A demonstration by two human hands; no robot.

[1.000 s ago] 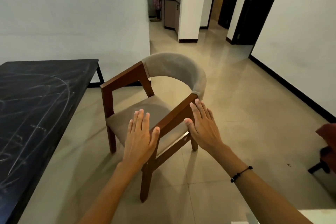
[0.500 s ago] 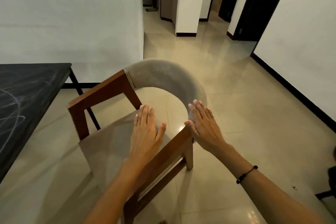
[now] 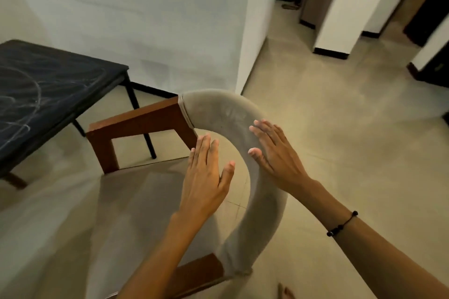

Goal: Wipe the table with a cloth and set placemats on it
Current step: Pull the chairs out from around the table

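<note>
A black table with pale swirl marks on its top stands at the left against the white wall. In front of me is a wooden chair with a curved grey padded backrest and a grey seat. My left hand hovers flat, fingers straight, over the seat just inside the backrest. My right hand lies with straight fingers on the backrest's curve. No cloth or placemat is in view.
Beige tiled floor stretches to the right and back toward a hallway with white pillars and dark doorways. A bare foot shows at the bottom edge. A black beaded band sits on my right wrist.
I have moved closer to the chair, which now fills the lower view. My right hand went from the wooden arm onto the padded backrest. The table has shifted further left.
</note>
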